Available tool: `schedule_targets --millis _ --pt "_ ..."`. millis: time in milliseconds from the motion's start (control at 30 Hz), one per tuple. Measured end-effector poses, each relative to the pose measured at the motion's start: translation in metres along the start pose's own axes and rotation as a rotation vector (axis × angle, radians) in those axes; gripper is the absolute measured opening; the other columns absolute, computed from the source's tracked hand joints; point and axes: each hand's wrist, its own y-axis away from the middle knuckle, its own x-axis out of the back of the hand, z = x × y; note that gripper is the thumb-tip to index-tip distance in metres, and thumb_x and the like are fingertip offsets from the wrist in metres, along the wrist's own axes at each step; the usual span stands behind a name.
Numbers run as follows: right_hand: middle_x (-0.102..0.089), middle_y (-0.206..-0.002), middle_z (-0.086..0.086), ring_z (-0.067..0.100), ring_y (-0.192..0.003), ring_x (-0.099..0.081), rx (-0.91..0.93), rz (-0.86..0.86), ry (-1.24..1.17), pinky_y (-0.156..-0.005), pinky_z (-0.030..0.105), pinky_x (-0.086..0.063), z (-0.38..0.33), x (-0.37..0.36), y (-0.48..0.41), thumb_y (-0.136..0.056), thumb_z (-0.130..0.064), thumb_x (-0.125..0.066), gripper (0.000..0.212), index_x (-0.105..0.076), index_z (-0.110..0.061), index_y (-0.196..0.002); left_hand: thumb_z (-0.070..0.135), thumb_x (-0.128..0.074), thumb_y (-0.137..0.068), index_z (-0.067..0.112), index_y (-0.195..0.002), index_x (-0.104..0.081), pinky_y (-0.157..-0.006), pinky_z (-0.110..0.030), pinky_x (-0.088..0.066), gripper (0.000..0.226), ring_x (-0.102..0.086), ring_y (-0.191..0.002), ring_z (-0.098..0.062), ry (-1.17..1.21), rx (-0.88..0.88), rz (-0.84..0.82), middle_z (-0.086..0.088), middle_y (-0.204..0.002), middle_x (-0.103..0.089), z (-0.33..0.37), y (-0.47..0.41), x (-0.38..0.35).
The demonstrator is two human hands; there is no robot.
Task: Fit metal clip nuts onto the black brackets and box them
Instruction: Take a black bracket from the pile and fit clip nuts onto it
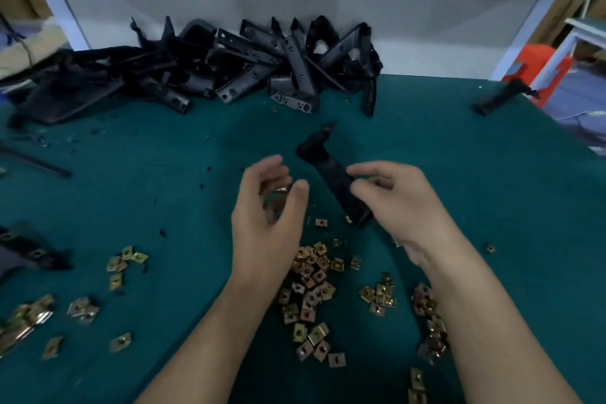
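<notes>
Left hand [267,213] and right hand [403,207] hover, fingers curled.

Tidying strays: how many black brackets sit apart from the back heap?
3: a bracket in the right hand, another at the far right of the table, another at its left edge; others may be hidden.

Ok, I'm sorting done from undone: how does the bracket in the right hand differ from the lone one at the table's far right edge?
The held bracket is gripped by the right hand at mid-table; the lone bracket lies untouched at the far right edge of the green table. The held bracket shows a brass glint at its near end, perhaps a clip nut; the lone bracket shows none, though it is blurred. Both are black and elongated.
</notes>
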Motion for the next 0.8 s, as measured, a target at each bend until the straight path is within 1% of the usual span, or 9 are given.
schedule_targets --millis 133,167,233,400,500,600,667,733,800 --pt "-0.075 -0.085 0.003 0.015 -0.077 -0.068 0.018 -0.369 -0.172 -0.072 0.024 -0.054 -0.018 0.008 0.030 -0.095 -0.010 -0.066 0.028 -0.070 -0.028 -0.114 0.057 -0.083 -0.074 0.026 -0.147 -0.043 -0.093 -0.025 -0.055 0.089 -0.065 -0.119 -0.008 0.480 0.354 -0.051 0.003 -0.137 -0.063 0.009 -0.007 0.005" --pt "-0.075 -0.088 0.006 0.017 -0.076 -0.065 0.035 -0.422 -0.145 -0.071 0.026 -0.052 -0.019 0.009 0.038 -0.095 -0.010 -0.067 0.028 -0.069 -0.027 -0.117 0.056 -0.081 -0.075 0.021 -0.148 -0.044 -0.092 -0.029 -0.058 0.089 -0.067 -0.116 -0.012 0.579 0.414 -0.089 -0.001 -0.134 -0.066 0.012 -0.008 0.007" --pt "-0.074 -0.093 0.012 0.019 -0.077 -0.064 0.039 -0.487 -0.160 -0.070 0.028 -0.051 -0.018 0.008 0.050 -0.095 -0.009 -0.067 0.027 -0.068 -0.022 -0.118 0.049 -0.070 -0.082 0.014 -0.135 -0.056 -0.090 -0.036 -0.060 0.065 -0.070 -0.111 -0.017 0.684 0.452 -0.182 -0.001 -0.122 -0.073 0.013 -0.009 0.007" --pt "-0.077 -0.092 0.005 0.016 -0.081 -0.073 -0.072 -0.397 -0.231 -0.071 0.022 -0.058 -0.003 0.026 0.073 -0.095 -0.009 -0.065 0.018 -0.072 -0.015 -0.112 0.029 -0.063 -0.094 0.017 -0.107 -0.063 -0.072 -0.029 -0.056 0.018 -0.063 -0.077 -0.014 0.798 0.483 -0.347 0.003 -0.100 -0.069 0.019 0.000 0.001" --pt "-0.077 -0.089 -0.003 0.009 -0.079 -0.072 -0.012 -0.187 -0.019 -0.070 0.017 -0.055 0.015 0.059 0.098 -0.092 -0.015 -0.069 0.017 -0.078 -0.029 -0.095 0.018 -0.067 -0.094 0.014 -0.097 -0.068 -0.066 -0.025 -0.052 0.005 -0.057 -0.070 -0.014 0.831 0.565 -0.472 -0.002 -0.096 -0.069 0.021 0.003 0.004" --pt "-0.071 -0.090 -0.020 0.000 -0.076 -0.065 0.044 -0.095 0.356 -0.067 0.011 -0.048 0.032 0.090 0.136 -0.082 -0.038 -0.076 0.017 -0.072 -0.050 -0.093 0.016 -0.065 -0.091 0.013 -0.098 -0.064 -0.062 -0.024 -0.052 0.008 -0.058 -0.071 -0.016 0.803 0.635 -0.623 -0.003 -0.089 -0.064 0.022 0.007 0.003" --pt "-0.060 -0.104 -0.034 -0.006 -0.088 -0.061 0.014 -0.176 0.598 -0.069 0.012 -0.045 0.043 0.098 0.161 -0.063 -0.068 -0.070 0.037 -0.064 -0.065 -0.099 0.023 -0.064 -0.093 0.013 -0.102 -0.063 -0.060 -0.022 -0.052 0.014 -0.060 -0.071 -0.015 0.750 0.640 -0.720 -0.003 -0.088 -0.063 0.024 0.011 0.000" --pt "-0.049 -0.117 -0.038 -0.010 -0.103 -0.055 -0.004 -0.245 0.661 -0.075 0.010 -0.044 0.057 0.091 0.176 -0.052 -0.084 -0.057 0.048 -0.063 -0.069 -0.097 0.035 -0.062 -0.095 0.011 -0.111 -0.059 -0.060 -0.021 -0.053 0.029 -0.062 -0.069 -0.013 0.677 0.619 -0.801 -0.002 -0.086 -0.063 0.026 0.017 -0.002" --pt "-0.048 -0.118 -0.033 -0.010 -0.112 -0.048 0.021 -0.243 0.649 -0.079 0.005 -0.039 0.066 0.074 0.185 -0.057 -0.083 -0.059 0.046 -0.060 -0.068 -0.100 0.042 -0.060 -0.096 0.011 -0.110 -0.059 -0.062 -0.021 -0.054 0.034 -0.063 -0.068 -0.012 0.596 0.565 -0.849 -0.002 -0.084 -0.065 0.026 0.022 -0.005"
